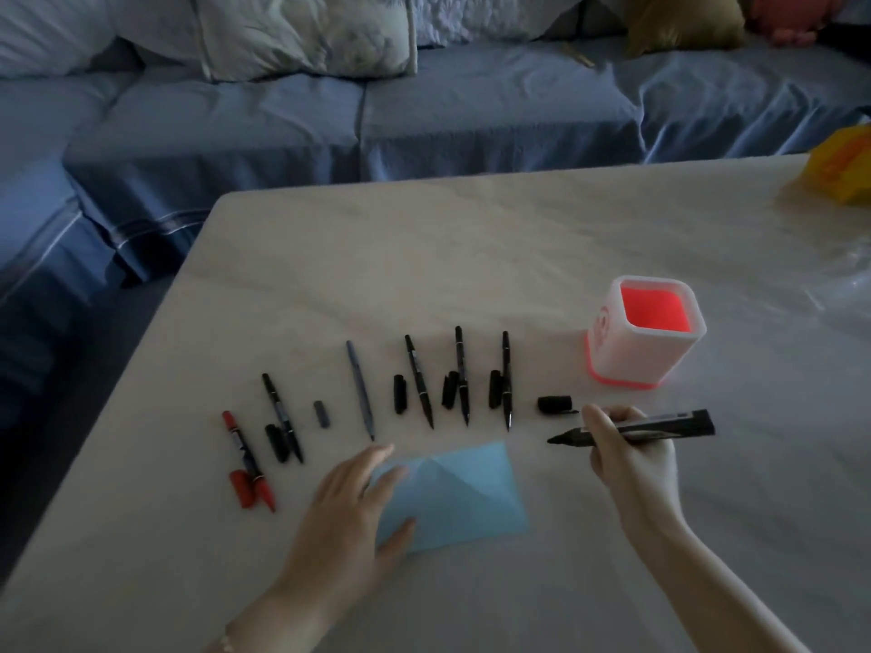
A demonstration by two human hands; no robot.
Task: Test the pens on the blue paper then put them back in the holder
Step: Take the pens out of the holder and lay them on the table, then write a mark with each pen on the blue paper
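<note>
A blue paper (464, 494) lies on the white table near me. My left hand (351, 501) rests flat on its left part, fingers spread. My right hand (627, 457) grips a thick black marker (660, 426), uncapped, its tip pointing left just right of the paper's top corner. The marker's black cap (556, 403) lies above the tip. Several uncapped pens lie in a row with their caps beside them: a red pen (247, 461) at the left, black pens (283, 419) (419, 388) (462, 377) (506, 381) and a grey pen (360, 391). The white holder (645, 332) with a red inside stands empty at the right.
The table (471, 238) ends at the left and far edges, with a blue sofa (424, 115) and cushions behind it. A yellow object (843, 167) sits at the far right corner. Clear plastic (848, 275) lies at the right edge.
</note>
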